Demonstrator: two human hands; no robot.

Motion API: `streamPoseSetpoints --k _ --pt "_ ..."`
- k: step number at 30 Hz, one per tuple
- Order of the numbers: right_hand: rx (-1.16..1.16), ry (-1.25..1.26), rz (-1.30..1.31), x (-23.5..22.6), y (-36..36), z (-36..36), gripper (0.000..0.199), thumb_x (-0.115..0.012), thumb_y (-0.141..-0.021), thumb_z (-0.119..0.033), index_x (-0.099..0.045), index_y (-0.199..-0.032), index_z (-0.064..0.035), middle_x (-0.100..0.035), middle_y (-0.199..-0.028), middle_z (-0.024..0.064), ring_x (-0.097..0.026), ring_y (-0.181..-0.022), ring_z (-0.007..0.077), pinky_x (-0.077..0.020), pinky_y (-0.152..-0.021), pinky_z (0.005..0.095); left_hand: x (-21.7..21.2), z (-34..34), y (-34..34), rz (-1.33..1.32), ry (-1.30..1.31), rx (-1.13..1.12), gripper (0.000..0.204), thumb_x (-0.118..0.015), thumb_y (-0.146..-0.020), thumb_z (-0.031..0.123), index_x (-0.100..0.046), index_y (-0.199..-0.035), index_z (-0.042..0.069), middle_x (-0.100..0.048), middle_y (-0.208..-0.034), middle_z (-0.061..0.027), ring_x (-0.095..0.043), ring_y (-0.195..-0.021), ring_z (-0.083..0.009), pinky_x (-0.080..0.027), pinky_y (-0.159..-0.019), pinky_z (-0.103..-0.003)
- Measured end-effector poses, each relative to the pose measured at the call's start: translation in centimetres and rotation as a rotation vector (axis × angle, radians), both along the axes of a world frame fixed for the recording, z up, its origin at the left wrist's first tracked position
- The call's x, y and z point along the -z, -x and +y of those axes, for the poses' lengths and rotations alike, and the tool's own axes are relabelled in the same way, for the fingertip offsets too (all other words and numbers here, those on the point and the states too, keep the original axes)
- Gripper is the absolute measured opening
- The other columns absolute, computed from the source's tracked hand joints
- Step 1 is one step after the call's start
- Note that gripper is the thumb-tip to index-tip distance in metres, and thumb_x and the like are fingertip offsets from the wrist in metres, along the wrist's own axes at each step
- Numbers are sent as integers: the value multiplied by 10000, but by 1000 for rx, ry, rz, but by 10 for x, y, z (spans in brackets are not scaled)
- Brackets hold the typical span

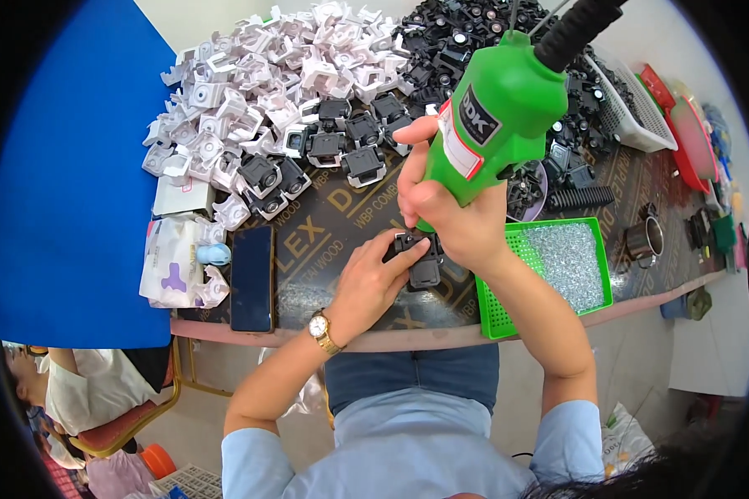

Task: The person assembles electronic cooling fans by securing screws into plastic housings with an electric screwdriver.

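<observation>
My right hand (pixel 473 223) is wrapped round a green electric screwdriver (pixel 520 83), which hangs from above with its lower end pointing down. Below it, a small black plastic housing (pixel 425 273) lies on the dark board tabletop (pixel 333 258). The fingers of my left hand (pixel 369 281) press on this housing and pin it down. Where the screwdriver tip meets the part is hidden by my hands. Just right of my right forearm sits a green perforated tray (pixel 493 312) with many small silvery screws (pixel 570 258) in it.
White plastic parts (pixel 250 91) are heaped at the back left, black parts (pixel 449 33) at the back right. Several black-and-white assemblies (pixel 362 162) lie in front. A phone (pixel 252 279) and tissue pack (pixel 171 266) are left; a metal mug (pixel 643 239) is right. Another person (pixel 91 391) sits at lower left.
</observation>
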State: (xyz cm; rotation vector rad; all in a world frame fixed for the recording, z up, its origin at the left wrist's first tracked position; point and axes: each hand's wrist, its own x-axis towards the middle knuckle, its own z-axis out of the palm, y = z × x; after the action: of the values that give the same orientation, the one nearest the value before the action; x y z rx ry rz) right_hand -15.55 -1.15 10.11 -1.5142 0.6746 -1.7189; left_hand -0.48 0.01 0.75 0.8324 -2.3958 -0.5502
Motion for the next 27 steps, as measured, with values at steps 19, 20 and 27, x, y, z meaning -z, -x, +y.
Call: streamPoseSetpoints --k 19,20,27 --pt "-86 -283 165 11 -5 -3 413 -809 -678 -210 -594 -988 -42 -590 -802 -6 -537 -746 77 -456 -688 249 2 -3 3 27 130 34 426 -656 -662 6 -652 -1076 108 -518 -1115 -142 -494 -1050 -311 -395 -864 -404" --pt "-80 -285 164 10 -5 -3 413 -809 -678 -210 -594 -988 -42 -590 -802 -6 -537 -746 77 -456 -688 249 2 -4 3 24 139 44 419 -661 -657 10 -655 -1066 101 -519 -1110 -147 -493 -1049 -316 -398 -869 -405" --pt "-26 -238 112 14 -8 -3 312 -761 -718 -64 -570 -956 1 -598 -738 31 -566 -631 78 -454 -555 233 6 -2 1 37 117 11 405 -672 -659 11 -659 -1053 105 -526 -1103 -160 -492 -1050 -321 -417 -876 -408"
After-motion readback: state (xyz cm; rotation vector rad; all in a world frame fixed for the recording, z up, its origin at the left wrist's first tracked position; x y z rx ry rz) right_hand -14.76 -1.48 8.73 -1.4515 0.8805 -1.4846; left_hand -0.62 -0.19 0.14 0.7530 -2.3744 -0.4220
